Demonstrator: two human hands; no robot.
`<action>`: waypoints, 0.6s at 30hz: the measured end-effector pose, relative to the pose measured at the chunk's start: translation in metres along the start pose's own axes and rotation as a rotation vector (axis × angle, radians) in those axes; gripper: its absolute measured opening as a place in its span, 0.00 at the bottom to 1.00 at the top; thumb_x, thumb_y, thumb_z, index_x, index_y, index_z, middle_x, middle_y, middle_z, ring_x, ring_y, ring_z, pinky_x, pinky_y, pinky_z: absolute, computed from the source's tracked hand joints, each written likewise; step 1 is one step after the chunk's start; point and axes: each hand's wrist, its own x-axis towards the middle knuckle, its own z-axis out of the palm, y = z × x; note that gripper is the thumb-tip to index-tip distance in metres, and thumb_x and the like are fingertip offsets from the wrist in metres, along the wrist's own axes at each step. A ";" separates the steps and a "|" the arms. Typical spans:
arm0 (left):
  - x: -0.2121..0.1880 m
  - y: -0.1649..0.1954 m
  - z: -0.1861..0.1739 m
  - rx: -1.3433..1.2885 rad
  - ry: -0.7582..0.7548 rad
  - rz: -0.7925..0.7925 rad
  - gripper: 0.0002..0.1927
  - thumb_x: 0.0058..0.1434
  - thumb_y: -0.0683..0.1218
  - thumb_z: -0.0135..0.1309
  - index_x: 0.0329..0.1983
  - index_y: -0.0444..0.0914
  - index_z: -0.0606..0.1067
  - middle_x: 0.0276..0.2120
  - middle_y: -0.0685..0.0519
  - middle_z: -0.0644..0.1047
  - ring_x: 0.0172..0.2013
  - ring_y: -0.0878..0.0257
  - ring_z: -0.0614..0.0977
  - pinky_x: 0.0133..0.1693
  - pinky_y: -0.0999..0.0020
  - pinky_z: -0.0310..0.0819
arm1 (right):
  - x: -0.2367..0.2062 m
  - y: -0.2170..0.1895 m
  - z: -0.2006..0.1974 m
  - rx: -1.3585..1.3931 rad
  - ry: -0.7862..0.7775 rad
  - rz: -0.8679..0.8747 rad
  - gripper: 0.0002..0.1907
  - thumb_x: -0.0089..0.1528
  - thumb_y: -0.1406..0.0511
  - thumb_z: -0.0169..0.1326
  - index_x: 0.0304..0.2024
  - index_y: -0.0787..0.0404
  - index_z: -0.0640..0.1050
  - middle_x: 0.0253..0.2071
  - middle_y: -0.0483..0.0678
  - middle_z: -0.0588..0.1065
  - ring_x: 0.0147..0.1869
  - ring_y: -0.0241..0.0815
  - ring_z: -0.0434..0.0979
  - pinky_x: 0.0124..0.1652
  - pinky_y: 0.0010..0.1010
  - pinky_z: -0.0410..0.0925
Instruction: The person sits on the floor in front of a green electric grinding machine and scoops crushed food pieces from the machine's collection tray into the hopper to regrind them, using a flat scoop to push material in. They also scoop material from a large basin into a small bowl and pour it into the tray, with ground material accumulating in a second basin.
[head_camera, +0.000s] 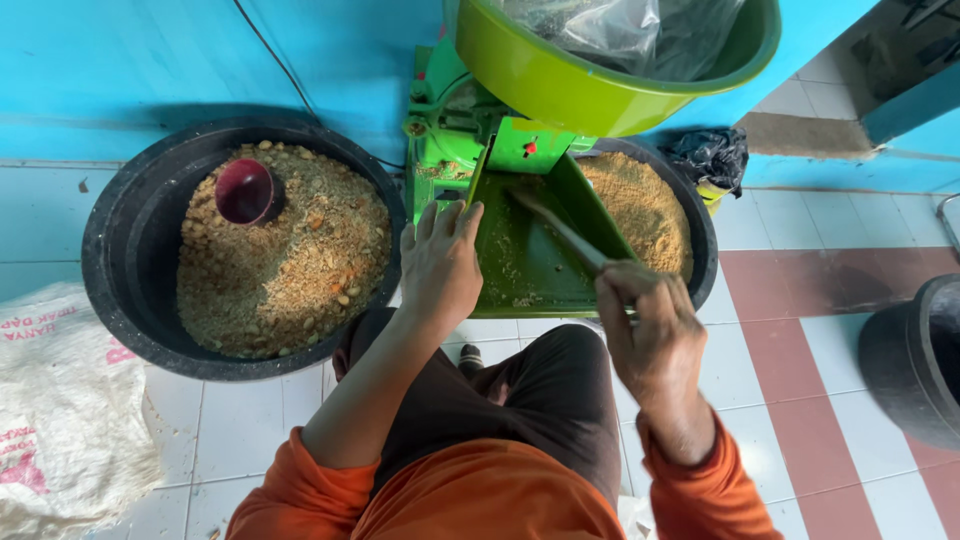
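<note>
My left hand (440, 262) rests flat on the left rim of the green chute (530, 270) of a green grinding machine (450, 130), fingers spread. My right hand (650, 330) is closed around the near end of a wooden stick (560, 228) that reaches up the chute toward the machine's outlet. Crumbs of ground meal lie on the chute floor. A lime-green basin (560, 80) with a clear plastic bag in it sits on top of the machine.
A black tub (120, 270) at left holds coarse tan grain mix and a maroon scoop (245, 190). Another black tub (700, 230) behind the chute holds fine ground meal. A white sack (60, 400) lies at left, and a dark bucket (910, 360) stands at right on the tiled floor.
</note>
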 end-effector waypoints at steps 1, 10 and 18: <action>-0.002 -0.002 0.001 -0.010 0.011 -0.003 0.31 0.62 0.40 0.52 0.70 0.40 0.65 0.65 0.45 0.69 0.68 0.42 0.65 0.62 0.40 0.57 | -0.008 0.000 0.006 0.018 -0.007 0.000 0.10 0.63 0.74 0.63 0.44 0.65 0.75 0.47 0.51 0.81 0.46 0.48 0.82 0.46 0.35 0.74; -0.003 -0.005 0.006 -0.053 0.084 0.011 0.29 0.63 0.41 0.52 0.69 0.40 0.66 0.63 0.45 0.71 0.65 0.43 0.69 0.61 0.46 0.61 | -0.008 0.011 0.040 -0.014 0.063 0.078 0.08 0.62 0.75 0.62 0.42 0.64 0.77 0.46 0.52 0.81 0.48 0.50 0.82 0.50 0.38 0.74; -0.004 -0.004 0.006 -0.038 0.071 0.002 0.29 0.63 0.41 0.52 0.69 0.40 0.66 0.63 0.45 0.71 0.65 0.42 0.69 0.61 0.45 0.61 | -0.016 0.012 0.023 -0.050 0.022 0.069 0.08 0.63 0.75 0.61 0.44 0.66 0.78 0.48 0.54 0.81 0.50 0.53 0.82 0.51 0.39 0.74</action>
